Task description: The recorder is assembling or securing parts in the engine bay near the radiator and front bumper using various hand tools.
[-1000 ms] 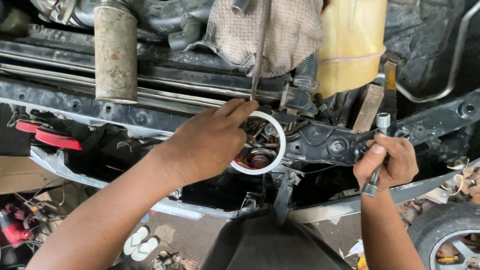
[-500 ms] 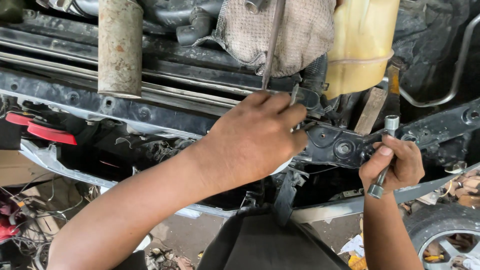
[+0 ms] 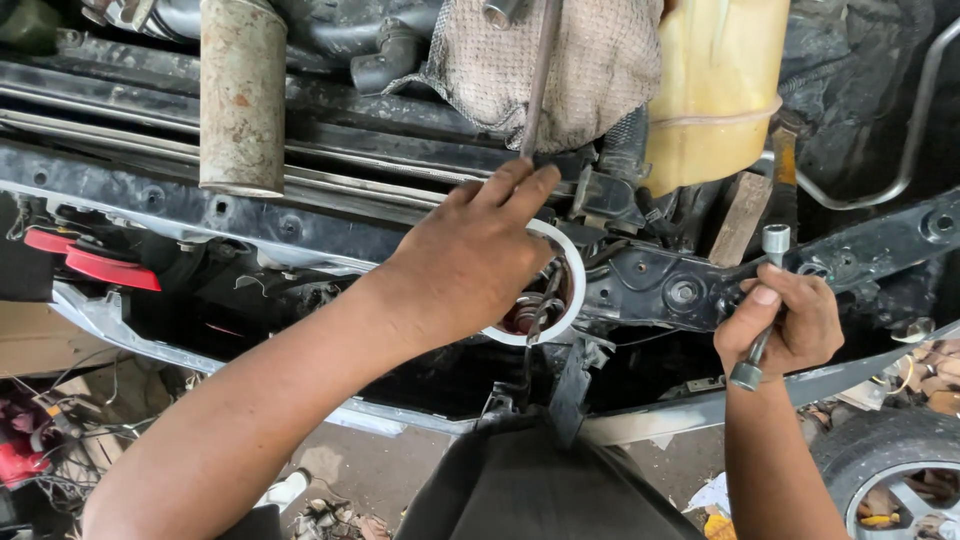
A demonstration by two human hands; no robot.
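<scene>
One black front crossmember (image 3: 330, 225) spans the stripped car nose, bumper off. One yellowed reservoir (image 3: 715, 90) hangs above. The left hand (image 3: 470, 265) reaches into one white bowl (image 3: 572, 290) of loose fasteners, fingers together; refitting looks unfinished. The right hand (image 3: 790, 320) is clamped on one socket wrench (image 3: 762, 305).

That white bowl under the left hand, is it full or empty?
Not empty: the white bowl holds small metal parts. The left hand covers most of it, so how full is unclear.
</scene>
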